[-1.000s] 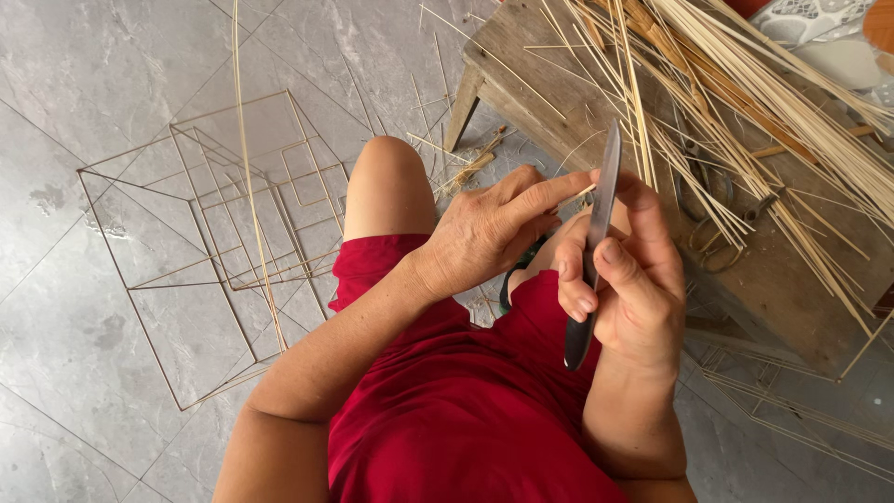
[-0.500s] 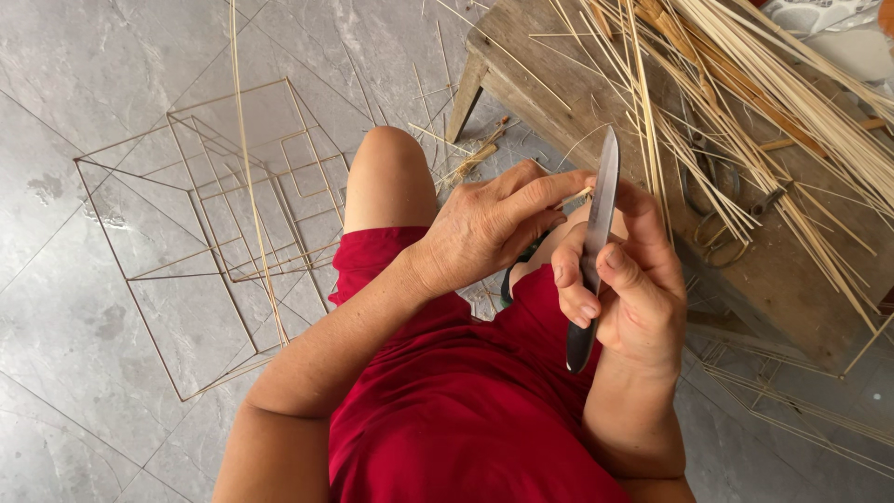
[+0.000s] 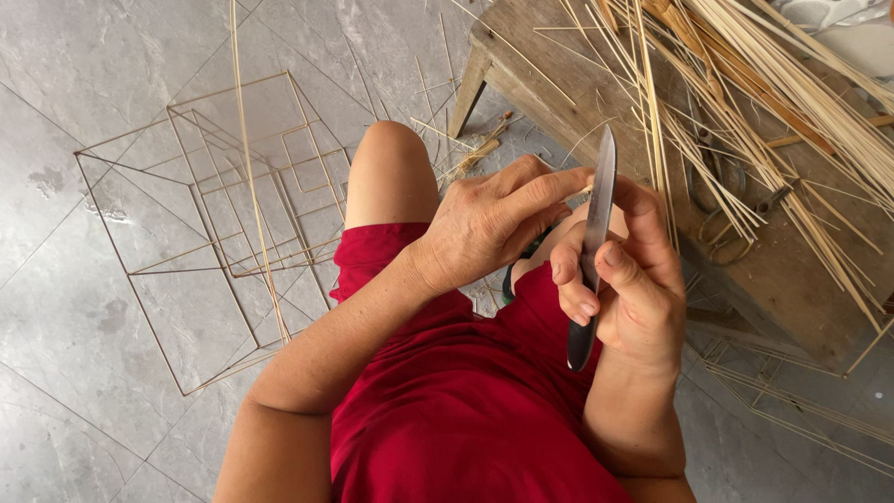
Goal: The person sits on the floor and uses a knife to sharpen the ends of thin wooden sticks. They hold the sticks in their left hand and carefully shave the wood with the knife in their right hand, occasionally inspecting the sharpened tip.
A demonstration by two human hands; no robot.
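My right hand (image 3: 626, 279) grips a long knife (image 3: 596, 219) by its dark handle, the grey blade pointing up and away from me. My left hand (image 3: 498, 219) lies just left of the blade, its fingers stretched toward the blade and pinching a thin bamboo sliver against it; the sliver is mostly hidden by the fingers. Both hands are over my lap, which is covered in red cloth (image 3: 447, 373). My bare knee (image 3: 391, 172) points toward the floor ahead.
A low wooden bench (image 3: 792, 270) at the right carries a heap of thin bamboo strips (image 3: 745, 102). On the grey tiled floor at the left lies a box-shaped frame of thin sticks (image 3: 214, 214). More stick frames (image 3: 792, 401) lie at the lower right.
The hands and knife stay almost in place; the left fingers have crept slightly along the blade. The view has shifted a little.
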